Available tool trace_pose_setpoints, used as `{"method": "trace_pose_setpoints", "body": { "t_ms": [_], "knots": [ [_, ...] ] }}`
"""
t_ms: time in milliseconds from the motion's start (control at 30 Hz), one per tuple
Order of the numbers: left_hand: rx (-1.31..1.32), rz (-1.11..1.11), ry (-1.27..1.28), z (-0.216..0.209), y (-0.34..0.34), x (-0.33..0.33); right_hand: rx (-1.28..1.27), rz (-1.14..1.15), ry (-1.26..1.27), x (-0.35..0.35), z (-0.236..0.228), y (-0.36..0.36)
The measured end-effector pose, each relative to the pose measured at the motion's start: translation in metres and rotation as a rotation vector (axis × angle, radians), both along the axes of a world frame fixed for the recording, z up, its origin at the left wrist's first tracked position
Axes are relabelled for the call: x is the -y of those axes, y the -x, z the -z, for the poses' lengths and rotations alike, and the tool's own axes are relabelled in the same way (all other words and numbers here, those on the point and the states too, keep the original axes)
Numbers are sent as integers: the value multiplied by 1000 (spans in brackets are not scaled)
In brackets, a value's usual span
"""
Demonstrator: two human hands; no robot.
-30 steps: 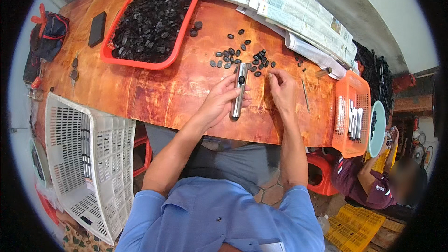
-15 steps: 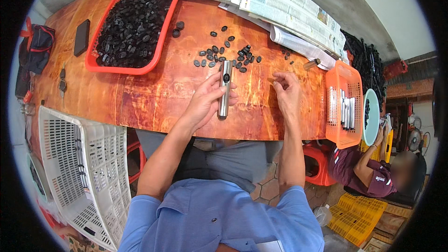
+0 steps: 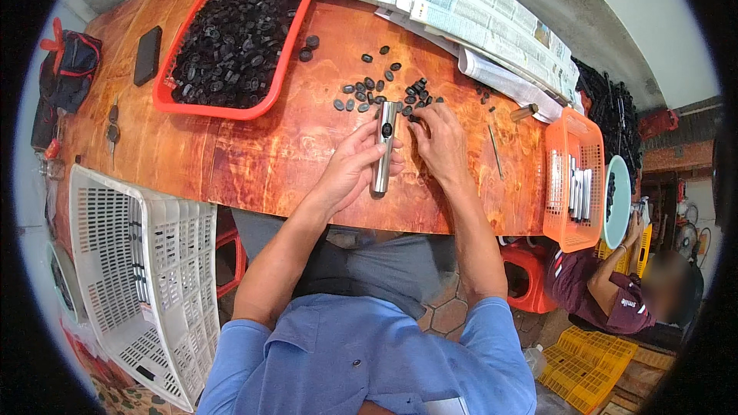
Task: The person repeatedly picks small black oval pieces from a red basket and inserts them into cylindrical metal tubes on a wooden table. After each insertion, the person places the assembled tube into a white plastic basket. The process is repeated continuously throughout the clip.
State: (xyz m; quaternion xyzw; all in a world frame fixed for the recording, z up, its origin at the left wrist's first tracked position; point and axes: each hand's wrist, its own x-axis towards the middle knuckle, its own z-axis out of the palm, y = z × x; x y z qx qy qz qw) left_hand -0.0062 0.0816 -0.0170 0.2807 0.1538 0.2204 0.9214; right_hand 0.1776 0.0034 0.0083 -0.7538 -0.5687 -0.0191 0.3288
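Note:
My left hand [image 3: 354, 163] is wrapped round a shiny metal tube [image 3: 380, 171], held tilted up above the table. A black oval piece [image 3: 387, 130] sits in the tube's side near its upper end. My right hand [image 3: 443, 144] reaches to the right edge of a loose group of small black oval pieces [image 3: 369, 84], its thumb and fingers apart and bent downward. Its fingertips are beside or on the nearest pieces; contact cannot be made out. To the right of that hand, a thin metal rod [image 3: 496, 151] lies on the wooden table [image 3: 284, 161].
A red basket [image 3: 231, 113] full of black parts stands at the far left, near a black phone [image 3: 147, 55]. Newspapers [image 3: 484, 15] cover the back edge. An orange basket [image 3: 565, 219] holds metal tubes [image 3: 579, 192], beside a pale bowl [image 3: 617, 207]. A co-worker [image 3: 607, 292] sits right.
My right hand has moved left and away from me to the black pieces. The thin rod now shows where that hand was. The left hand still holds the tube; the whole view has shifted slightly.

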Motion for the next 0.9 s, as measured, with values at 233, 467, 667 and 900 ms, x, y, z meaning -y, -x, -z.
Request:
{"method": "trace_pose_setpoints", "body": {
  "t_ms": [233,467,667,900],
  "knots": [
    [9,4,-13,2,1,0,-10,-7,14,3,8,-2],
    [0,7,-19,-1,1,0,-305,125,128,5,10,-14],
    [7,16,-10,1,1,0,-400,20,123,16,-7,-21],
    [-7,-2,-14,0,1,1,-209,-39,337,19,-29,-18]
  ]
}}
